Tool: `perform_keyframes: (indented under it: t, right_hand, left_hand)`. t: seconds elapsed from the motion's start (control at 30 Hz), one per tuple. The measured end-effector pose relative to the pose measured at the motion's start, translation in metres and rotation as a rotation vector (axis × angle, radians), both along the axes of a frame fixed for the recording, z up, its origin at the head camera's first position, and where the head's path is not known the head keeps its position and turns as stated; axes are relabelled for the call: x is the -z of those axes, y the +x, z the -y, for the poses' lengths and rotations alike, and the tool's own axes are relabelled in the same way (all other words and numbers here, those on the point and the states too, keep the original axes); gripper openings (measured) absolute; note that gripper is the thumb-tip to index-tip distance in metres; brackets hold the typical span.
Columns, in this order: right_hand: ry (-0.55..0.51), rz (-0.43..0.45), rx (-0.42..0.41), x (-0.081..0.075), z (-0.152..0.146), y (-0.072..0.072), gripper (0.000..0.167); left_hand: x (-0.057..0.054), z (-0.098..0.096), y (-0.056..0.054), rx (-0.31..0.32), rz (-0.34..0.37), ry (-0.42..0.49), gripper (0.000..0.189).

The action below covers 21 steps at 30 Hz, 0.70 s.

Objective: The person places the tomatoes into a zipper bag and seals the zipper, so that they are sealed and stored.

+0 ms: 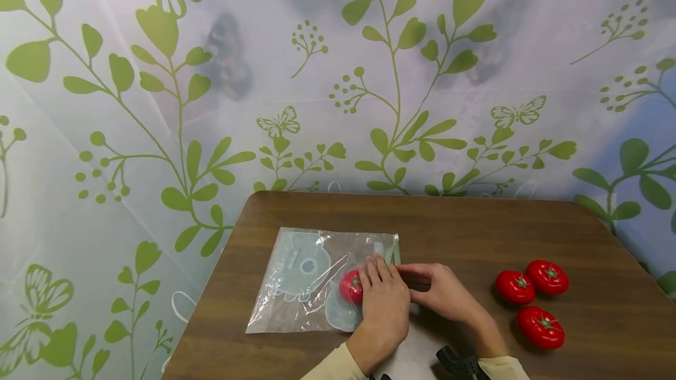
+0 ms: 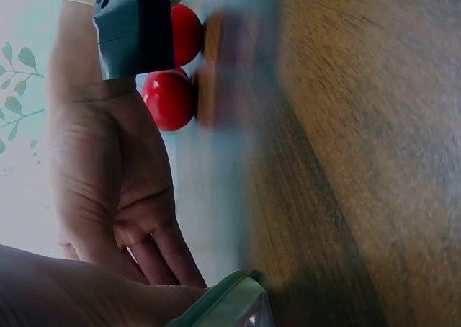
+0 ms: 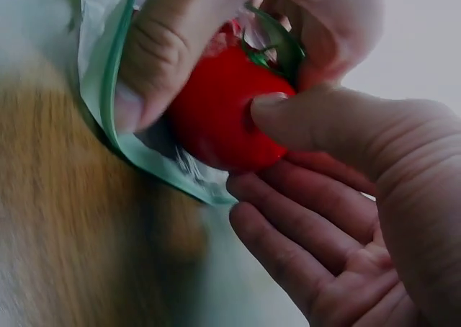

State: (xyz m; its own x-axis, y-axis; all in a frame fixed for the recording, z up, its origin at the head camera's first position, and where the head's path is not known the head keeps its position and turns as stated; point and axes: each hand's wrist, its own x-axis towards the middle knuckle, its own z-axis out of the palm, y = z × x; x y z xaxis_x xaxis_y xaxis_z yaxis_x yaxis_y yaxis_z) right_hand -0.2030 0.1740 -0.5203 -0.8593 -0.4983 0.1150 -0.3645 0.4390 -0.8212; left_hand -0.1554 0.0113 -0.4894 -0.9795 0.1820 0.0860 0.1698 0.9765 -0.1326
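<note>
A clear zip bag (image 1: pixel 296 315) with a green closure strip lies flat on the table. Inside it show a pale-blue printed animal figure (image 1: pixel 303 265) and a red tomato (image 1: pixel 351 287). My left hand (image 1: pixel 385 304) lies over the bag's right end and holds its mouth apart, the thumb on the green rim (image 3: pixel 109 100) in the right wrist view. Between the thumb and fingers of my right hand (image 1: pixel 440 289) is a tomato (image 3: pixel 227 111) with a green stem top, at the bag's mouth. From the head, my left hand hides that tomato.
Three more red tomatoes, one at the back (image 1: pixel 547 277), one to its left (image 1: pixel 514 287) and one in front (image 1: pixel 540 327), sit on the right of the brown wooden table (image 1: pixel 449 221). Behind the table hangs a leaf-patterned cloth (image 1: pixel 317 87).
</note>
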Motion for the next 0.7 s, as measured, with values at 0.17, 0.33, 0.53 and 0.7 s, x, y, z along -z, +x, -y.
perform_keyframes:
  t: [0.17, 0.33, 0.53, 0.7]
  right_hand:
    - [-0.010, 0.004, 0.004, 0.002, 0.005, -0.002, 0.046]
    - [-0.030, 0.021, 0.021, 0.007, 0.015, -0.003, 0.044]
    - [-0.050, -0.013, 0.027, 0.013, 0.030, -0.005, 0.036]
    - [-0.041, -0.011, 0.046, 0.014, 0.031, -0.005, 0.037]
  left_hand:
    - [0.001, 0.000, 0.000, 0.000, -0.021, -0.004, 0.057]
    - [0.002, 0.000, 0.000, 0.003, -0.028, -0.013, 0.063]
    - [0.003, 0.001, -0.002, 0.002, -0.034, -0.012, 0.061]
    - [0.003, 0.001, -0.002, -0.002, -0.030, -0.009, 0.059]
